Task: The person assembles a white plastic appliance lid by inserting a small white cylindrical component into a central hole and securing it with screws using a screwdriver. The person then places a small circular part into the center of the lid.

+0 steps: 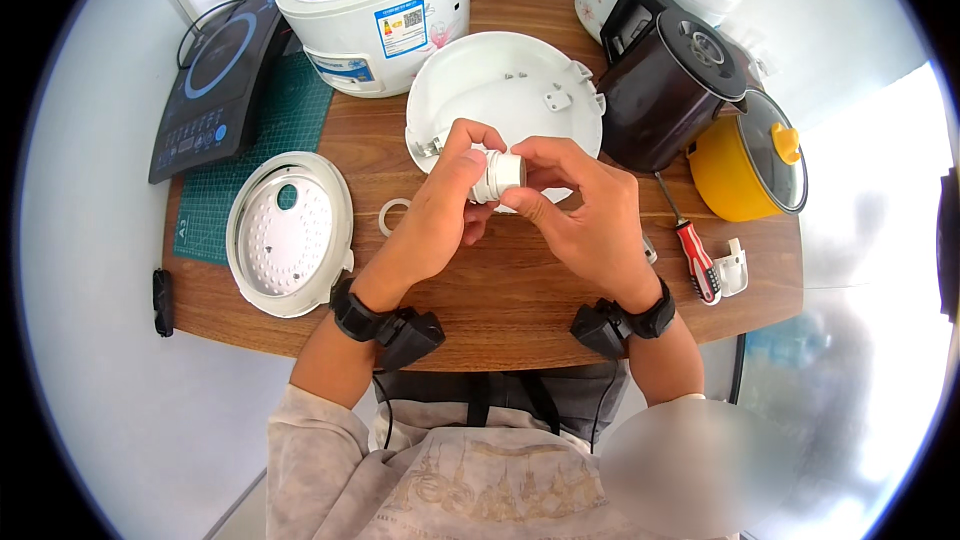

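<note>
Both hands meet near the middle of the table, raised over the near rim of a white round lid shell [470, 65]. Between them is a small white cylindrical plastic cap [507, 174] with ridged rings, perhaps a steam valve. My left hand [442, 202] wraps its fingers round the cap's left part. My right hand [585, 205] pinches its right end between thumb and fingers. Inside the shell lie a small white plate [557, 100] and several tiny screws. A pale ring [390, 217] lies just left of my left hand, partly covered by it.
At left lie a round perforated inner lid [290, 270] and a black induction cooker [205, 100] over a green cutting mat [215, 210]. A rice cooker body [350, 35] stands behind. At right are a dark kettle [655, 90], yellow pot [730, 170], red-handled screwdriver [694, 258] and white plastic piece [735, 275].
</note>
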A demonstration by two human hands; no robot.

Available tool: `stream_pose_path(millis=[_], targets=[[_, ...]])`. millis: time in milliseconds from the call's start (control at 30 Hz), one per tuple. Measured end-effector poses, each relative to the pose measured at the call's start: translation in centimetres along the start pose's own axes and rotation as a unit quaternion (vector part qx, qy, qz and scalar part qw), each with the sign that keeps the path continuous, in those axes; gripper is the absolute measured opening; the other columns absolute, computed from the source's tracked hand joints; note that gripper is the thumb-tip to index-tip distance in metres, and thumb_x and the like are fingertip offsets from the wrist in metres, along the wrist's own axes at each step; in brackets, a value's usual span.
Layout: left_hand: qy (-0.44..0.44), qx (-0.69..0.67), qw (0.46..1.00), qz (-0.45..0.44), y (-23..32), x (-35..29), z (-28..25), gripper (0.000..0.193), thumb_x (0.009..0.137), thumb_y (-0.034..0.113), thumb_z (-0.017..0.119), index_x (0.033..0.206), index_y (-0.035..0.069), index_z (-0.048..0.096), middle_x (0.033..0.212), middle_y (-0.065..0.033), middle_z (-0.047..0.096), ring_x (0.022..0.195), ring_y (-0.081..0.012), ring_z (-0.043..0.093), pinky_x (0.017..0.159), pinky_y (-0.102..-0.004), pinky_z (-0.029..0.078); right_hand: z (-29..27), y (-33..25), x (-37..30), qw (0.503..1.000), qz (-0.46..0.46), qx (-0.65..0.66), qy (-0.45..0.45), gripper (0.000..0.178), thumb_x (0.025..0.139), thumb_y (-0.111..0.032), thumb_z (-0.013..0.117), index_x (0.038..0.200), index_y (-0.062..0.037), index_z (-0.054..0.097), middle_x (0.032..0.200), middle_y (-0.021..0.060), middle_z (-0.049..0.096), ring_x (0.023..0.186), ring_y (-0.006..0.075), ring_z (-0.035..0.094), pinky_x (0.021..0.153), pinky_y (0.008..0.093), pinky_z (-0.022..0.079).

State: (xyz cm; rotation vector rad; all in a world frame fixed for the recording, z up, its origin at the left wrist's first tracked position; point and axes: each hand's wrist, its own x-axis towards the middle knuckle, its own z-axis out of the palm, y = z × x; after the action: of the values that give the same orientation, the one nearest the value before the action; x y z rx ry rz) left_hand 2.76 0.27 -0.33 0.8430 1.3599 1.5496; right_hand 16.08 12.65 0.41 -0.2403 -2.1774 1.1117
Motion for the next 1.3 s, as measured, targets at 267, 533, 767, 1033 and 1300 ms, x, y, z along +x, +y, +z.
stream_pose_path(millis=[267,533,767,1033,1300], targets=[[0.007,0.005,1.000,0.010,-0.06,-0.03,0.07,0.030,0.104,0.038,0.029,0.116,0.014,0.043,0.084,-0.0042,0.051,0.057,-0.0073,0.042,0.049,-0.0216,0.036,0.09,-0.38,-0.01,0.999,0.016,0.027,-0.004,0.033,0.082,-0.015,0.081,0.110,-0.0047,0.066,0.090,0.0116,0.072,0.081,0.0234,0.074,0.071,0.0314,0.057],[0.006,-0.041,0.999,0.016,0.35,-0.20,0.14,0.030,0.102,0.037,0.032,0.122,0.017,0.041,0.091,-0.0032,0.051,0.065,-0.0070,0.041,0.051,-0.0220,0.036,0.04,-0.56,-0.08,0.996,-0.062,-0.046,0.041,0.035,0.083,-0.015,0.081,0.113,-0.0050,0.066,0.097,0.0121,0.072,0.084,0.0246,0.073,0.071,0.0326,0.058],[-0.008,-0.014,1.000,0.014,0.11,-0.32,0.11,0.033,0.099,0.036,0.032,0.125,0.017,0.039,0.090,-0.0040,0.050,0.065,-0.0082,0.040,0.053,-0.0221,0.035,0.04,-0.56,-0.02,0.997,-0.050,-0.055,0.034,0.035,0.083,-0.018,0.081,0.111,-0.0054,0.066,0.096,0.0122,0.073,0.085,0.0251,0.073,0.068,0.0320,0.058],[-0.014,-0.016,1.000,0.004,0.16,-0.28,0.15,0.035,0.099,0.038,0.032,0.126,0.017,0.039,0.087,-0.0040,0.050,0.063,-0.0084,0.041,0.053,-0.0226,0.034,0.08,-0.05,0.14,0.998,-0.029,-0.037,0.046,0.030,0.084,-0.020,0.081,0.106,-0.0056,0.067,0.088,0.0109,0.073,0.084,0.0253,0.075,0.072,0.0319,0.059],[-0.028,-0.042,0.999,-0.010,-0.03,-0.09,0.08,0.032,0.102,0.038,0.030,0.122,0.016,0.040,0.085,-0.0033,0.049,0.062,-0.0077,0.041,0.051,-0.0221,0.034,0.44,-0.17,0.07,0.997,-0.017,-0.061,0.054,0.031,0.082,-0.023,0.083,0.102,-0.0051,0.067,0.085,0.0107,0.073,0.082,0.0242,0.075,0.072,0.0312,0.058]])
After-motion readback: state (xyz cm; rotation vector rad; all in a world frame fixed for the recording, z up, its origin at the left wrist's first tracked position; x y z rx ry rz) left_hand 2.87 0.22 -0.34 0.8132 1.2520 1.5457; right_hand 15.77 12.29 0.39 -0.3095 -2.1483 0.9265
